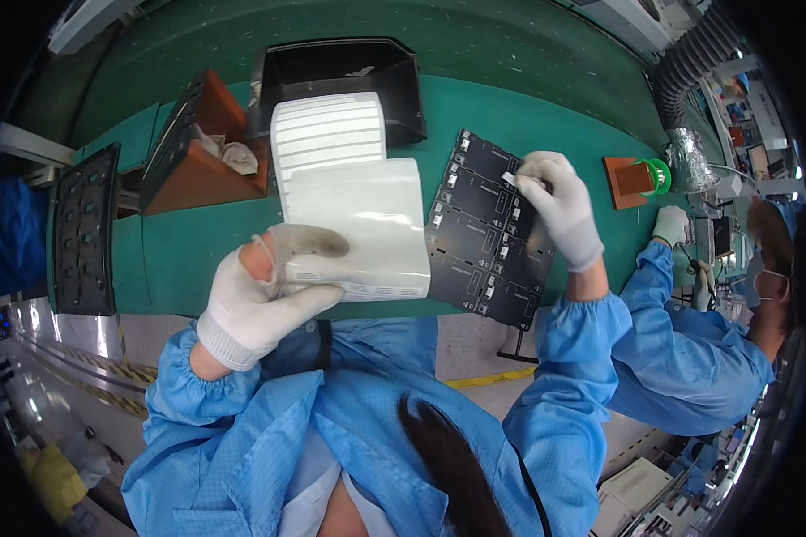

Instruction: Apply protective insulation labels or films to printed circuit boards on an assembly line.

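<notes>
My left hand (255,300), in a white glove with a darkened thumb, grips the lower left part of a glossy white label sheet (367,210). Rows of small print run along the sheet's lower edge. My right hand (560,206), also gloved in white, pinches a small white label (510,178) above the upper right of a black circuit board panel (461,228). The panel lies tilted on the green bench and carries several boards with small metal parts. Whether the label touches the panel, I cannot tell.
Behind the sheet lies a striped white label strip (327,134), beside a black bin (340,67). To the left stand a brown angled holder (197,174) and a black slotted tray (85,233). At right, a co-worker (690,358) sits near a green tape roll (659,176).
</notes>
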Tool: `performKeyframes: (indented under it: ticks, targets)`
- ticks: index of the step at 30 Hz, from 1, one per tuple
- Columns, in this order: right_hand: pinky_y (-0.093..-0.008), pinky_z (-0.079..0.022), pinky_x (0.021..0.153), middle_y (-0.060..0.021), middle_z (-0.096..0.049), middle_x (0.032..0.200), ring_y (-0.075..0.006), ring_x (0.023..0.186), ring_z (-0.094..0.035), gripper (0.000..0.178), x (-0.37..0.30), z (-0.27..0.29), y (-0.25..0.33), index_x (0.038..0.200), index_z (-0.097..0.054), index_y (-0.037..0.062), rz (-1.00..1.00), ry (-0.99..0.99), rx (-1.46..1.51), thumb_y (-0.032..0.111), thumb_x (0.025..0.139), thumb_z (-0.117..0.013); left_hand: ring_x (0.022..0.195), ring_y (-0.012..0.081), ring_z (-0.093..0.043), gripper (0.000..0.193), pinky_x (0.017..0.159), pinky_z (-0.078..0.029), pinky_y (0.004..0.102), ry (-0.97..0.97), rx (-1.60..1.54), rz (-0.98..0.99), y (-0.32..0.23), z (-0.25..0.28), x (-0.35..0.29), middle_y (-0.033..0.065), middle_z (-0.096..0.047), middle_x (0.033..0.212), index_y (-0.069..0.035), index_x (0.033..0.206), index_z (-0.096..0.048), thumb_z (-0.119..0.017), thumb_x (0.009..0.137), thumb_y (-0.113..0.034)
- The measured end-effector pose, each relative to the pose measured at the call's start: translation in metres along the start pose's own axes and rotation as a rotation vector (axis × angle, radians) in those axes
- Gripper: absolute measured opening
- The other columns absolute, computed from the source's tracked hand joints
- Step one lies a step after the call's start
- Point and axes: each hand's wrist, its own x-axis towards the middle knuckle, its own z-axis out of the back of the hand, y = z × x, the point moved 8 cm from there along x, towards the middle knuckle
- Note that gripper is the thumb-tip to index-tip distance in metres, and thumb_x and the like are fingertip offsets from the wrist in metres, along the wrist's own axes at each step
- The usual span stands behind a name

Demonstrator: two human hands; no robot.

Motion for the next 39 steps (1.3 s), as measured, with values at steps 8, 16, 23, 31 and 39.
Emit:
performKeyframes:
  ticks: [8,16,23,31,39]
  targets:
    - [-0.0361,-0.046,0.09,-0.0101,-0.063,0.101,-0.024,0.1,-0.056,0.012,0.026,-0.035,-0.031,0.085,-0.067,-0.0003,-0.045,0.024,-0.026,0.012,0.084,-0.068,0.099,0.0166,-0.067,0.041,0.087,-0.054,0.0299,-0.059,0.071,-0.006,0.002,0.002,0.003,0.0099,-0.069,0.11,0.001,0.119,-0.063,-0.075,0.081,-0.002]
    - [-0.0368,-0.045,0.091,-0.0105,-0.062,0.098,-0.0242,0.099,-0.054,0.013,0.029,-0.034,-0.03,0.082,-0.065,-0.0006,-0.033,0.049,0.007,0.012,0.082,-0.067,0.097,0.0164,-0.067,0.041,0.086,-0.054,0.0301,-0.068,0.086,0.02,0.003,0.002,0.008,0.0102,-0.07,0.109,0.001,0.118,-0.063,-0.077,0.08,-0.004]
    - [-0.0356,-0.045,0.09,-0.0108,-0.061,0.097,-0.0233,0.098,-0.055,0.014,0.031,-0.036,-0.033,0.08,-0.064,-0.0012,-0.044,0.066,0.02,0.012,0.083,-0.068,0.097,0.0159,-0.067,0.04,0.086,-0.054,0.0299,-0.08,0.074,0.033,0.008,0.002,0.008,0.0099,-0.07,0.107,0.001,0.118,-0.064,-0.078,0.08,-0.006]
    - [-0.0358,-0.046,0.089,-0.0099,-0.062,0.095,-0.0223,0.097,-0.056,0.014,0.03,-0.04,-0.035,0.08,-0.063,-0.0013,-0.052,0.069,-0.008,0.011,0.083,-0.068,0.098,0.0159,-0.067,0.04,0.087,-0.053,0.0296,-0.065,0.04,0.024,0.01,0.001,0.006,0.0097,-0.07,0.108,0.0,0.118,-0.063,-0.077,0.081,-0.004]
    - [-0.0432,-0.046,0.086,-0.0125,-0.06,0.108,-0.0336,0.101,-0.057,0.019,0.022,-0.037,-0.004,0.092,-0.065,0.0099,0.138,-0.089,-0.503,0.021,0.08,-0.075,0.104,0.0178,-0.066,0.04,0.091,-0.053,0.0308,-0.009,0.106,-0.05,0.009,0.001,0.007,0.0101,-0.068,0.115,0.0,0.119,-0.062,-0.076,0.082,-0.006]
